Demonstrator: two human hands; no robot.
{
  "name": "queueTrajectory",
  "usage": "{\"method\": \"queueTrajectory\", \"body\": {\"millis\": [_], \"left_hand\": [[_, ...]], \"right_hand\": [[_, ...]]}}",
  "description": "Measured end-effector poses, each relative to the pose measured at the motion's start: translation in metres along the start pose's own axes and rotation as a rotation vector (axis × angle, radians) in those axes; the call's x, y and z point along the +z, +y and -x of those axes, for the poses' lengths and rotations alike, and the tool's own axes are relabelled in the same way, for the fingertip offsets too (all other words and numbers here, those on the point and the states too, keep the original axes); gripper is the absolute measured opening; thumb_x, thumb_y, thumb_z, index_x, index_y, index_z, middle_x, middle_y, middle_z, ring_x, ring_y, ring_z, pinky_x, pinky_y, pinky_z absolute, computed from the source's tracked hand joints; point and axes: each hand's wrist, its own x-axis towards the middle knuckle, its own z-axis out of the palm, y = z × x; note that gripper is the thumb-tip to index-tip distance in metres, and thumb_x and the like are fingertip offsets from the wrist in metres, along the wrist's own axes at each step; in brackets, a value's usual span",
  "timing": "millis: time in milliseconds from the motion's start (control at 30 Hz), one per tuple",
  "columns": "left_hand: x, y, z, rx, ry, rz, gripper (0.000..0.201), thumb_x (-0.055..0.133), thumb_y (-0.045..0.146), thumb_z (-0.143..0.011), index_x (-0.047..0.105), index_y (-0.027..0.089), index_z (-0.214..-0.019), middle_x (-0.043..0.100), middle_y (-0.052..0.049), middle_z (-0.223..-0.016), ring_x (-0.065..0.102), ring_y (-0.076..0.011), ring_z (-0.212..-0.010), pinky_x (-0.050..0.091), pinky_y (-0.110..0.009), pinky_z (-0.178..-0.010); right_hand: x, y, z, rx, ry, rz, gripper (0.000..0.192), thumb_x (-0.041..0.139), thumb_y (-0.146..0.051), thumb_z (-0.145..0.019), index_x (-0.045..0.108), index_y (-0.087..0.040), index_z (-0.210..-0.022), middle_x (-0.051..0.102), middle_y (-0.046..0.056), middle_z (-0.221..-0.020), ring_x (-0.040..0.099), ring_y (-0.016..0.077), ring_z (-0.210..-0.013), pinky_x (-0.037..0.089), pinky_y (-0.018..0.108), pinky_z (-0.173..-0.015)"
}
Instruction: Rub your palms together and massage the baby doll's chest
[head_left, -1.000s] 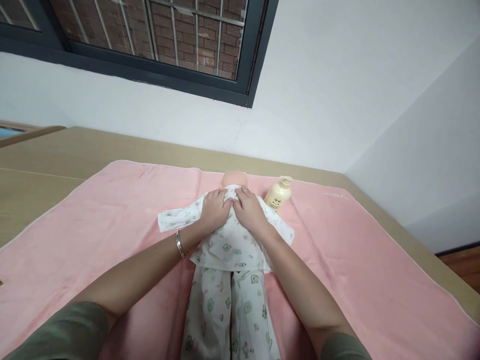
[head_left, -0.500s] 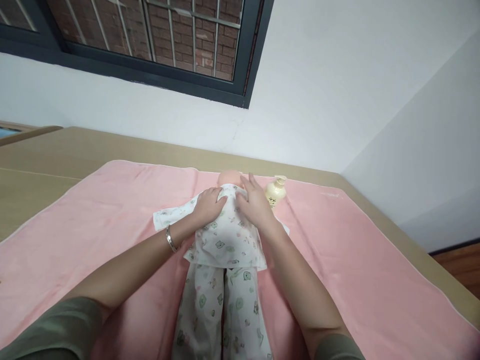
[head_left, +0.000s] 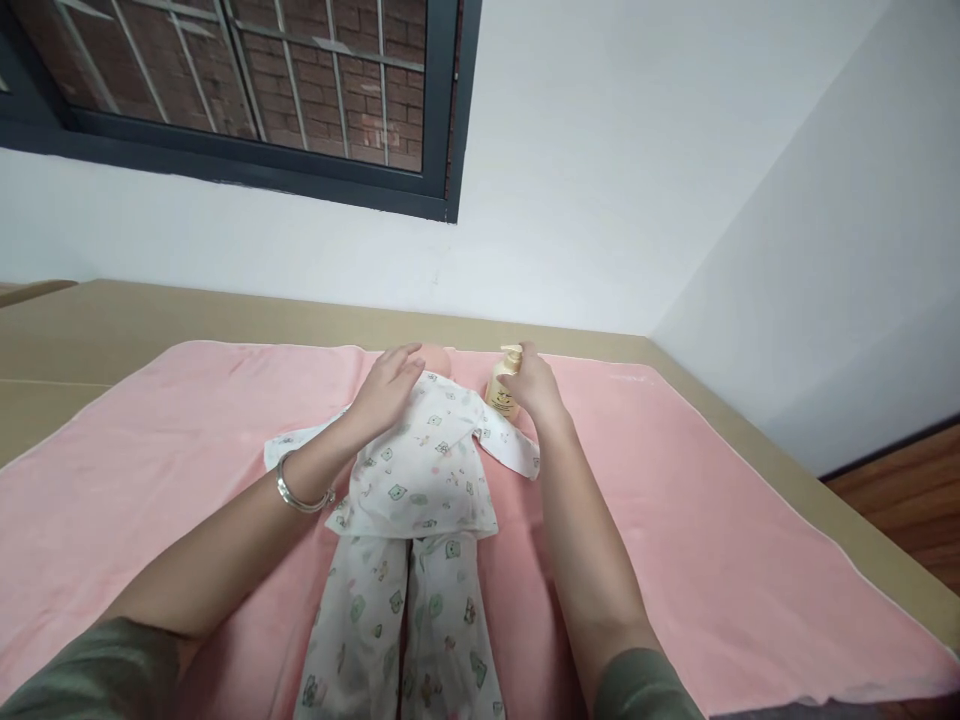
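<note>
A doll lies on its back or front, I cannot tell which, in a white printed top point(head_left: 420, 460) and matching trousers point(head_left: 442, 620). Its smooth, rounded head point(head_left: 435, 358) shows at the far end. My left hand point(head_left: 386, 390) is at the doll's left-side shoulder beside the head, fingers stretched out and holding nothing. To the right of the head stands a pale yellow pump bottle point(head_left: 501, 390) with dark print. My right hand point(head_left: 536, 380) is closed round the bottle's right side, thumb in front; the other fingers are partly hidden behind it.
A pink mat point(head_left: 645, 520) lies under the doll on a light wooden surface point(head_left: 112, 310). Behind it rises a white wall point(head_left: 570, 200) with a dark-framed, barred window point(head_left: 442, 190). Brown wood point(head_left: 907, 500) shows at the lower right.
My right hand has left the top's shoulder and moved right onto the pump bottle. My left hand has shifted from the chest up toward the head. The view has swung slightly right.
</note>
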Motion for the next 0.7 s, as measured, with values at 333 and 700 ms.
{"method": "queueTrajectory", "body": {"millis": [333, 700], "left_hand": [[0.036, 0.021, -0.015, 0.012, -0.157, 0.089, 0.054, 0.037, 0.045, -0.095, 0.058, 0.018, -0.138, 0.054, -0.010, -0.152, 0.042, -0.0254, -0.147, 0.032, -0.044, -0.122], [0.044, 0.033, -0.005, -0.035, -0.246, 0.201, 0.049, 0.044, 0.041, -0.095, 0.060, 0.021, -0.136, 0.056, -0.007, -0.152, 0.045, -0.0262, -0.145, 0.037, -0.042, -0.120]], "right_hand": [[-0.003, 0.008, -0.006, 0.011, 0.047, -0.067, 0.050, 0.067, -0.011, -0.077, 0.055, -0.021, -0.125, 0.069, 0.009, -0.121, 0.067, 0.0244, -0.102, 0.052, 0.032, -0.083], [-0.002, 0.016, -0.010, 0.019, 0.088, -0.079, 0.050, 0.063, -0.012, -0.081, 0.054, -0.020, -0.130, 0.068, 0.011, -0.126, 0.067, 0.0269, -0.110, 0.053, 0.036, -0.091]]}}
